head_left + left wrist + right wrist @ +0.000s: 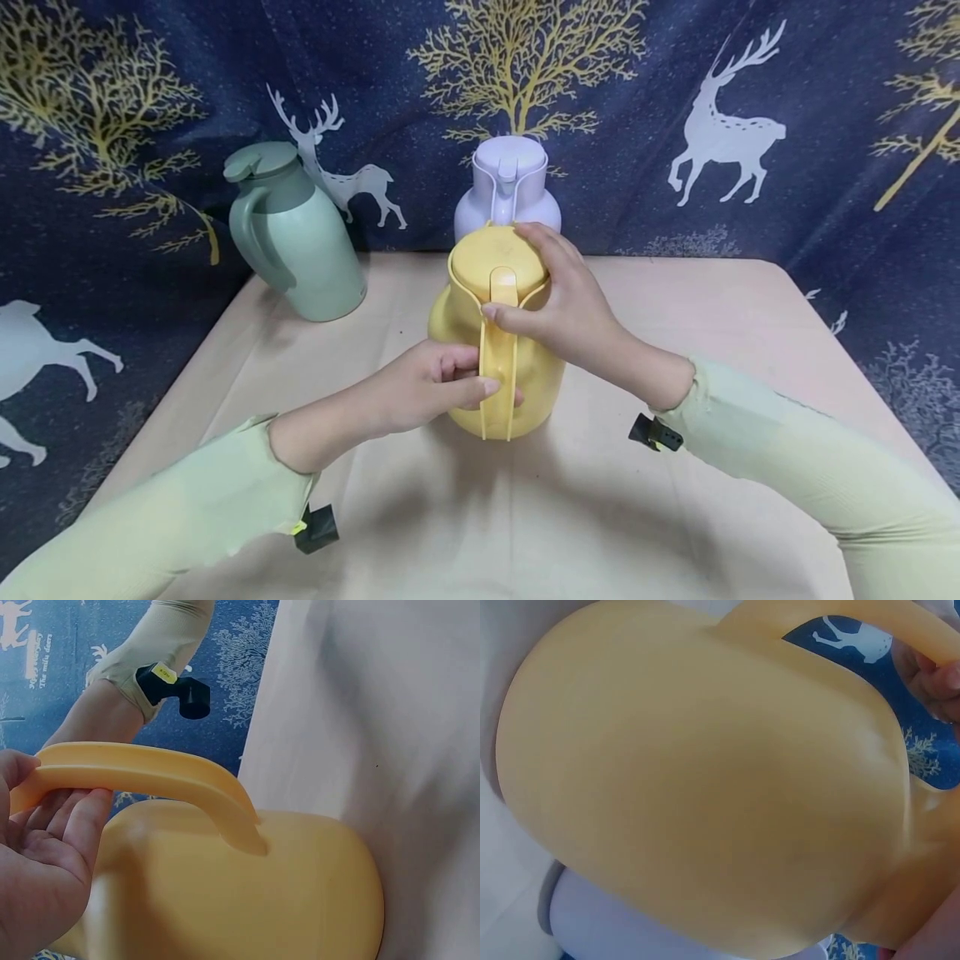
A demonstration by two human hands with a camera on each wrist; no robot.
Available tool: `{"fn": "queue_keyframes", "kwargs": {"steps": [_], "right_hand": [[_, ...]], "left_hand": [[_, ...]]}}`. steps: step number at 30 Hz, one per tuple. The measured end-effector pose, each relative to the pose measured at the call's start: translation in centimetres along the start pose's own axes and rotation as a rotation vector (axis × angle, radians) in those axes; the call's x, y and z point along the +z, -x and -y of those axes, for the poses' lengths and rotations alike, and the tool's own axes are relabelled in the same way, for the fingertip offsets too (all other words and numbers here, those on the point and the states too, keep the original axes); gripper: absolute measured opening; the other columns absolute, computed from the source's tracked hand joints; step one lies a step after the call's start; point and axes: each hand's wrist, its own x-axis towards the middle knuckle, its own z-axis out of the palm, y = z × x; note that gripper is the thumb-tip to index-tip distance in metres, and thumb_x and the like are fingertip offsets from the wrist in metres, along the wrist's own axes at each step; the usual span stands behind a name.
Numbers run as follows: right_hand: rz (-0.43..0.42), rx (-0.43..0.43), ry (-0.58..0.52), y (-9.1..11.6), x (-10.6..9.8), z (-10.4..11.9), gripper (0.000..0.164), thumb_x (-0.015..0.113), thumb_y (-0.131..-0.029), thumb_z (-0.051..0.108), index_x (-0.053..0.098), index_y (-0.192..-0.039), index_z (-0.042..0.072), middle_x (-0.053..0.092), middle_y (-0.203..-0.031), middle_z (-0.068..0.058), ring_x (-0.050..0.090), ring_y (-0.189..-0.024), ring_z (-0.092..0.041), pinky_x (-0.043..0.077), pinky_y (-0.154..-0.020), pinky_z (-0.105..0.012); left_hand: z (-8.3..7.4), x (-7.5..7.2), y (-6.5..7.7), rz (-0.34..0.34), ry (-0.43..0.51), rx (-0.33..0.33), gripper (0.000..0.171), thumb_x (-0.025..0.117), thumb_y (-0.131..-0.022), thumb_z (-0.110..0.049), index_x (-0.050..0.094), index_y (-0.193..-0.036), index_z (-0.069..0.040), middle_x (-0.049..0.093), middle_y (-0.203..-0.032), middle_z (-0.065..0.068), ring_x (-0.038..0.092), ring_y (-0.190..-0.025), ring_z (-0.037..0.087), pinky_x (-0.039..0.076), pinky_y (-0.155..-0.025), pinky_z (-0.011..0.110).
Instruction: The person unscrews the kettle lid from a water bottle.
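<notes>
A yellow thermos jug [540,379] stands upright at the middle of the table, its handle toward me. My left hand [427,383] holds that handle [172,774], thumb on one side and fingers curled underneath. At the top, my right hand [573,296] grips the jug's neck beside the round lid [491,254]. Its thumb lies near the upper end of the handle, just below the lid's lever [503,282], while the other fingers reach round the far right side, partly hidden. In the right wrist view the jug's smooth body [697,772] fills most of the picture.
Directly behind the yellow jug is a lilac jug [510,158], its lower part hidden. A green jug [318,250] stands at the table's back left. Behind the beige table [697,333] hangs a dark blue cloth [615,200] with deer and trees.
</notes>
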Motion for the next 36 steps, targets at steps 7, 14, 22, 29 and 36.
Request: {"fn": "queue_keyframes", "kwargs": {"steps": [7,14,22,29,36], "right_hand": [[0.026,-0.009,-0.005,-0.1,-0.2,-0.2,0.09,0.083,-0.078,0.024,0.04,-0.155,0.007,0.037,-0.164,-0.011,0.037,-0.148,-0.029,0.03,-0.125,-0.049],[0.047,-0.049,-0.034,-0.3,-0.4,-0.8,0.089,0.083,-0.079,0.021,0.04,-0.156,0.005,0.038,-0.163,-0.011,0.036,-0.149,-0.028,0.029,-0.126,-0.048],[0.105,-0.11,-0.035,-0.8,-1.0,-1.4,0.086,0.081,-0.08,0.018,0.04,-0.155,0.005,0.035,-0.165,-0.015,0.034,-0.152,-0.03,0.026,-0.128,-0.049],[0.169,-0.12,-0.036,-1.2,-1.7,-2.1,0.084,0.078,-0.082,0.017,0.039,-0.156,0.007,0.032,-0.167,-0.013,0.029,-0.155,-0.03,0.021,-0.13,-0.051],[0.269,-0.186,-0.074,-2.1,-2.5,-3.1,0.084,0.074,-0.08,0.021,0.039,-0.156,0.009,0.03,-0.167,-0.014,0.026,-0.156,-0.032,0.018,-0.129,-0.057]], "left_hand": [[0.1,0.1,0.0,-0.003,0.017,-0.002,0.04,0.056,-0.103,-0.022,0.063,-0.128,0.008,0.074,-0.122,0.021,0.071,-0.11,0.009,0.056,-0.101,0.028],[0.2,0.0,0.0,0.006,0.043,-0.008,0.039,0.057,-0.103,-0.02,0.062,-0.129,0.009,0.074,-0.122,0.022,0.072,-0.107,0.008,0.058,-0.1,0.03],[0.5,-0.2,-0.1,0.018,0.056,0.009,0.04,0.058,-0.103,-0.02,0.061,-0.13,0.01,0.073,-0.122,0.023,0.073,-0.109,0.012,0.057,-0.1,0.03],[0.7,-0.2,-0.1,0.021,0.043,0.027,0.039,0.058,-0.102,-0.019,0.062,-0.128,0.01,0.074,-0.121,0.023,0.073,-0.108,0.011,0.058,-0.098,0.027],[0.8,-0.3,-0.2,0.015,0.023,0.027,0.035,0.058,-0.102,-0.017,0.064,-0.126,0.008,0.075,-0.119,0.022,0.071,-0.103,0.005,0.057,-0.096,0.025]]}}
